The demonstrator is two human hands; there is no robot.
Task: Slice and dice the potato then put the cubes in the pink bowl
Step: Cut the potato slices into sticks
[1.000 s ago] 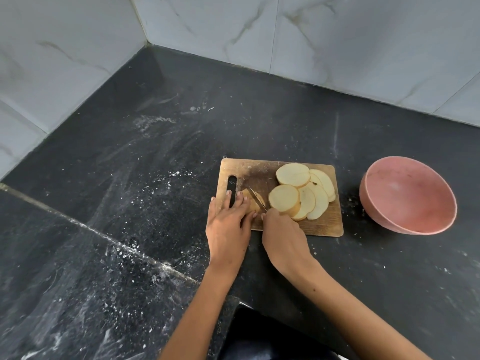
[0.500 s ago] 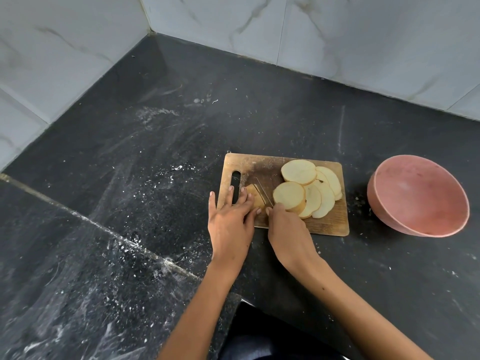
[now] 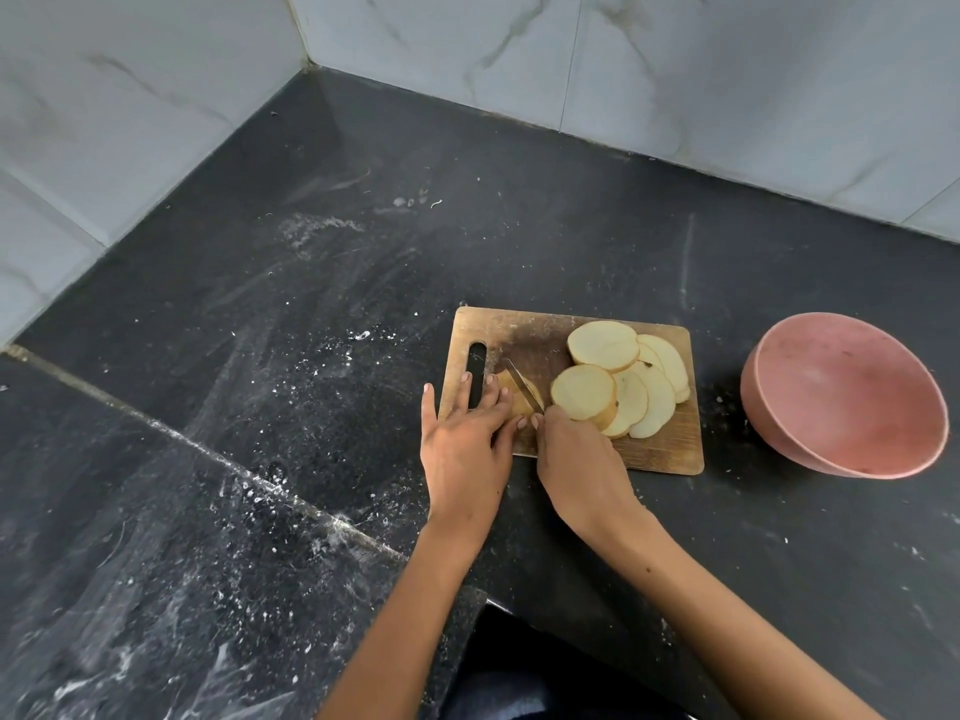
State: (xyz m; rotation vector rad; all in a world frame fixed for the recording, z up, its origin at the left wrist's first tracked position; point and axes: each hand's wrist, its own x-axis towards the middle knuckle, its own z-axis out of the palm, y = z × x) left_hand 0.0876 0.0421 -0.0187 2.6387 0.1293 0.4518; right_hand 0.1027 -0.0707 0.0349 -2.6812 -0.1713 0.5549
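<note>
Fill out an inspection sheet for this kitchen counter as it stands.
Surface: dark stone counter, streaked with white powder at left.
Job's things: wooden cutting board carries fanned potato slices and a potato end piece; pink bowl right of the board, no cubes in it.
Clutter: nothing seen beyond the powder.
Grippers: left hand presses the end piece with straight fingers; right hand grips a knife.
Cables: nothing seen.
Surroundings: marble-look tiled walls meeting in a corner.

Soft, even, dim light; faint shadows, wide-angle bending at edges.
</note>
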